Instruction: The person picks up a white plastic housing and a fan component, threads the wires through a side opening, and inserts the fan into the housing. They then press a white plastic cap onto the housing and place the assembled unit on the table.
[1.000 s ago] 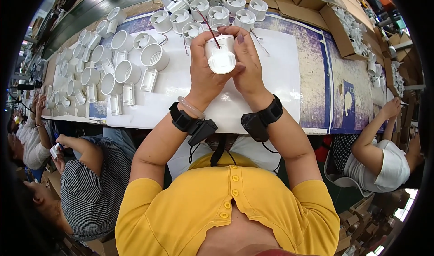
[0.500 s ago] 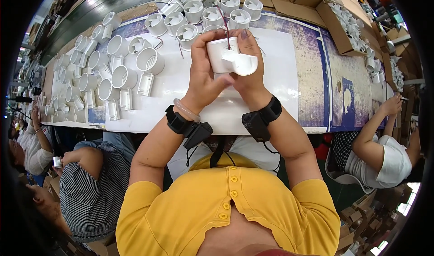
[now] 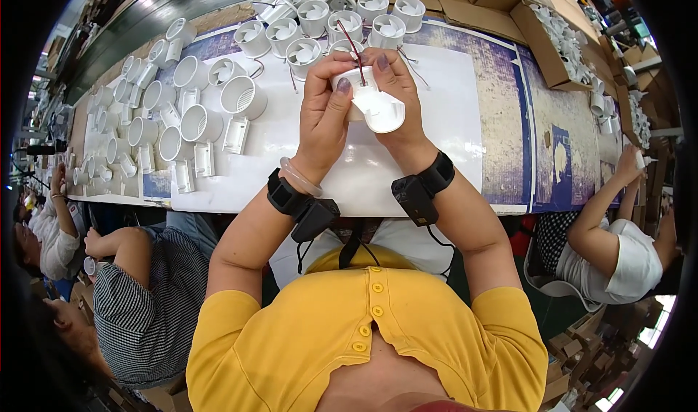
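Note:
Between my two hands is a white plastic fan housing [image 3: 381, 111], raised above the table, with red and dark wires [image 3: 350, 42] rising from it. My left hand [image 3: 326, 106] grips its left side, the thumb resting on top near the wires. On the other side, my right hand [image 3: 400, 96] wraps round it with the thumb close to the wire exit. A rounded spout-like part of the housing faces me; its underside is hidden. Just beyond my hands stand several white round fans [image 3: 303, 51] with blades showing.
White open cylinders with side brackets [image 3: 201, 124] cover the table's left part. A cardboard box [image 3: 542, 47] of small white parts stands at the back right. A white sheet [image 3: 443, 121] lies under my hands. Co-workers sit at left [image 3: 149, 303] and right [image 3: 603, 241].
The fan housing has tilted, its spout-like part swinging toward me and left. My left thumb has moved from below the housing onto its top. The wires now lean to the left.

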`<state>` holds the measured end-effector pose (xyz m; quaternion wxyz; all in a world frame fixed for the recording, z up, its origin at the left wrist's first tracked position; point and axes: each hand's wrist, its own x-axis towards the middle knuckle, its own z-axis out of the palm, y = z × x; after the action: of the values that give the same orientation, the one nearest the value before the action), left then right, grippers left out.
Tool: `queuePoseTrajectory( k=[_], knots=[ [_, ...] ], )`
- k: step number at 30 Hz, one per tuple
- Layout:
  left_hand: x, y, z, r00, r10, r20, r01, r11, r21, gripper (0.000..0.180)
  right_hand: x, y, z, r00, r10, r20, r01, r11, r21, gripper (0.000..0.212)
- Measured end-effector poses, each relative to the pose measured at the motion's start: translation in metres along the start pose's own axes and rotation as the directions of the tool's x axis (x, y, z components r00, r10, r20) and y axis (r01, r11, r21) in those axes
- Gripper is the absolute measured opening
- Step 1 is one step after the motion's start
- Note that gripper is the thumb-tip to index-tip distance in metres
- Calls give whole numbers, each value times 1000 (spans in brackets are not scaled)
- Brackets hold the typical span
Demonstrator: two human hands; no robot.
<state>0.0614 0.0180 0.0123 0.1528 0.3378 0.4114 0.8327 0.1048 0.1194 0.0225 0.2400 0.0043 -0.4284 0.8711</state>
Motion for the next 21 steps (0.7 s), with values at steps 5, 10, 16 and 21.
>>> queuePoseTrajectory(
  k=[5, 10, 16, 21],
  knots=[
    [-2, -4, 4, 1000, -27, 3, 27, 999, -40, 20, -2, -4, -4, 993, 42, -111, -42, 999, 8, 30],
    [-1, -9, 4, 1000, -7, 16, 6, 997, 71, 25, 0, -5, -10, 993, 56, -104, -67, 992, -110, 36],
    [2, 3, 14, 992, 68, 104, -97, 947, 307, 50, 13, -12, -15, 963, 204, -176, -135, 931, 339, 42],
    [4, -3, -2, 999, -38, 18, 32, 959, 282, 69, 12, -6, -13, 993, 62, -98, -35, 968, 250, 55]
  ],
)
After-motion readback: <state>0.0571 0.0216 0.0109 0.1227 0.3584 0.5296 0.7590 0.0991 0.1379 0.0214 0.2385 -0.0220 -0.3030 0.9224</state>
